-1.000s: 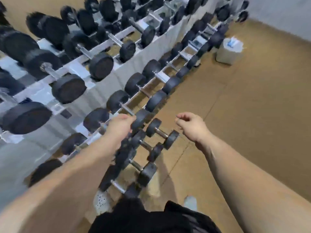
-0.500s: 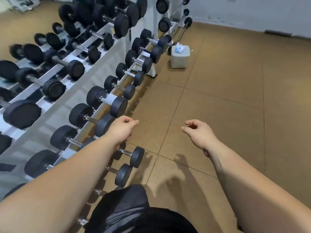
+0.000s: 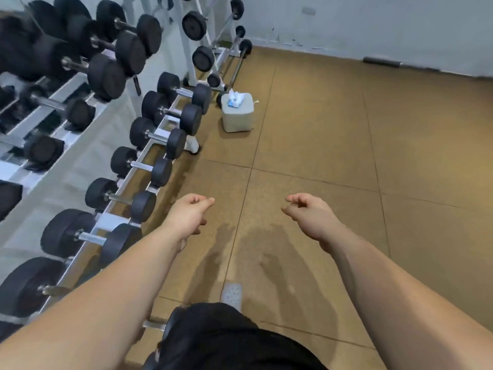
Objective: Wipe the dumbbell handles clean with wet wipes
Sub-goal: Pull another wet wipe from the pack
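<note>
The floor is laid with large brown rubber tiles (image 3: 320, 145), matte and faintly speckled, with thin dark seams and the shadows of two arms on the nearest ones. Closest to me, to the right of the white metal dumbbell rack (image 3: 80, 166), the person's black shorts (image 3: 213, 340) and the toe of a white perforated shoe (image 3: 231, 294) show.

Both bare forearms reach forward over the floor, out from the rack's lowest row. The left hand (image 3: 186, 217) hangs nearer the rack, back upward, its fingers loosely curled and one finger poking forward; it holds nothing and touches nothing. The right hand (image 3: 312, 217) is farther from the rack, level with the left, fingers loosely bent under, and it too is empty.

Along the rack's sloping tiers sit black round-headed dumbbells (image 3: 120, 244), dull rubber ends joined by short chrome handles (image 3: 89, 238); the upper tiers are blurred. None of them is in a hand.

Just past the rack's far end, a pale grey cube-shaped block (image 3: 237, 121) stands on the floor, and on its top lies a blue-and-white pack of wet wipes (image 3: 235, 99) with a white sheet sticking up. Beyond that, a white upright stand of fixed barbells (image 3: 204, 57) leans toward the pale painted wall (image 3: 373, 25), along whose foot lies a dark grey bar (image 3: 381, 62).
</note>
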Action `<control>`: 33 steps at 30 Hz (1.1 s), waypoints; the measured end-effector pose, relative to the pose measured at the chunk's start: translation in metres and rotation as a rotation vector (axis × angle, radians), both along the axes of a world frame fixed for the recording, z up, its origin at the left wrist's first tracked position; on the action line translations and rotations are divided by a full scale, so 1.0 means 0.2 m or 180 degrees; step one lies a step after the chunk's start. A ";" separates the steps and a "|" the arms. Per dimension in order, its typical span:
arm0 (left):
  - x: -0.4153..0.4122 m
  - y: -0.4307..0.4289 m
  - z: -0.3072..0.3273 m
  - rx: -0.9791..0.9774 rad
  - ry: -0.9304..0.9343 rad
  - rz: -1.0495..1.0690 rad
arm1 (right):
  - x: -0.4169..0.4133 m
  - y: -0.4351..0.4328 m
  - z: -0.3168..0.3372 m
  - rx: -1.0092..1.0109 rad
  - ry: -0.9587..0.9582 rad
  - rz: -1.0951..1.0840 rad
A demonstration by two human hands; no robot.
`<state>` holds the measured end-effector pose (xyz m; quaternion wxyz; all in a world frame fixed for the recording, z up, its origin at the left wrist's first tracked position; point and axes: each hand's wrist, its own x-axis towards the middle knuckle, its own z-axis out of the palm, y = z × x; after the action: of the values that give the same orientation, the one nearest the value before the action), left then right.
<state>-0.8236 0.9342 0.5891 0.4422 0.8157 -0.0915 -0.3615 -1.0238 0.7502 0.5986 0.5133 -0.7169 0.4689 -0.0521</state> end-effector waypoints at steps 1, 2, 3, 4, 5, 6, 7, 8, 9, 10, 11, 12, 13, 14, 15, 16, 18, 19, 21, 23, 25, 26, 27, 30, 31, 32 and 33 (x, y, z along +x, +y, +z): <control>0.08 -0.12 0.03 -0.0005 -0.0011 -0.0055 | 0.06 -0.11 0.02 -0.0014 -0.0007 -0.0035; 0.16 -0.25 0.07 -0.0004 -0.0028 -0.0110 | 0.12 -0.21 0.04 0.0007 -0.0014 -0.0088; 0.24 -0.37 0.10 -0.0003 -0.0042 -0.0146 | 0.17 -0.31 0.06 0.0058 -0.0034 -0.0141; 0.31 -0.49 0.13 -0.0013 -0.0050 -0.0167 | 0.22 -0.42 0.08 0.0117 -0.0070 -0.0188; 0.37 -0.61 0.15 -0.0024 -0.0049 -0.0196 | 0.27 -0.53 0.09 0.0159 -0.0098 -0.0226; 0.42 -0.72 0.17 -0.0028 -0.0039 -0.0234 | 0.31 -0.64 0.10 0.0188 -0.0111 -0.0265; 0.47 -0.84 0.17 -0.0032 -0.0028 -0.0275 | 0.36 -0.75 0.10 0.0203 -0.0118 -0.0301; 0.52 -0.96 0.17 -0.0038 -0.0020 -0.0303 | 0.40 -0.87 0.09 0.0213 -0.0125 -0.0326; 0.57 -1.07 0.16 -0.0031 -0.0013 -0.0313 | 0.45 -0.99 0.08 0.0217 -0.0132 -0.0335; 0.61 -1.19 0.15 -0.0006 -0.0006 -0.0313 | 0.50 -1.13 0.05 0.0233 -0.0144 -0.0345; 0.66 -1.31 0.13 0.0022 -0.0007 -0.0309 | 0.55 -1.26 0.03 0.0261 -0.0171 -0.0342; 0.70 -1.43 0.11 0.0043 -0.0015 -0.0287 | 0.61 -1.40 0.00 0.0298 -0.0199 -0.0317; 0.74 -1.55 0.10 0.0064 -0.0033 -0.0245 | 0.68 -1.55 -0.02 0.0324 -0.0224 -0.0274; 0.78 -1.67 0.08 0.0077 -0.0049 -0.0182 | 0.74 -1.69 -0.05 0.0348 -0.0263 -0.0224; 0.82 -1.80 0.07 0.0096 -0.0049 -0.0093 | 0.81 -1.83 -0.07 0.0369 -0.0295 -0.0166; 0.86 -1.91 0.06 0.0130 -0.0032 0.0014 | 0.87 -1.97 -0.08 0.0399 -0.0292 -0.0098; 0.92 -2.11 0.08 0.0204 0.0024 0.0179 | 0.98 -2.19 -0.06 0.0439 -0.0187 0.0091; 0.95 -2.20 0.10 0.0202 0.0051 0.0227 | 1.03 -2.30 -0.05 0.0423 -0.0149 0.0206; 1.03 -2.38 0.13 0.0197 0.0065 0.0295 | 1.15 -2.50 -0.01 0.0355 -0.0086 0.0415; 1.14 -2.54 0.14 0.0173 0.0065 0.0395 | 1.31 -2.70 0.01 0.0323 -0.0035 0.0553; 1.28 -2.69 0.12 0.0164 0.0097 0.0548 | 1.49 -2.87 0.01 0.0345 -0.0016 0.0654; 1.35 -2.76 0.10 0.0157 0.0121 0.0603 | 1.58 -2.95 0.00 0.0362 -0.0016 0.0693; 1.43 -2.83 0.08 0.0153 0.0143 0.0638 | 1.68 -3.03 -0.01 0.0369 -0.0014 0.0731; 1.72 -3.05 -0.02 0.0151 0.0265 0.0691 | 2.01 -3.25 -0.06 0.0357 0.0028 0.0847; 1.83 -3.13 -0.05 0.0148 0.0299 0.0677 | 2.12 -3.31 -0.08 0.0352 0.0042 0.0859; 1.95 -3.20 -0.08 0.0135 0.0325 0.0655 | 2.24 -3.38 -0.10 0.0332 0.0066 0.0860; 2.07 -3.27 -0.11 0.0128 0.0357 0.0624 | 2.35 -3.45 -0.12 0.0311 0.0119 0.0845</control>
<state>-0.4087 0.2792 0.5661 0.4634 0.8080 0.0209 -0.3633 -0.5530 0.0596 0.5737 0.5412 -0.7476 0.3815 0.0525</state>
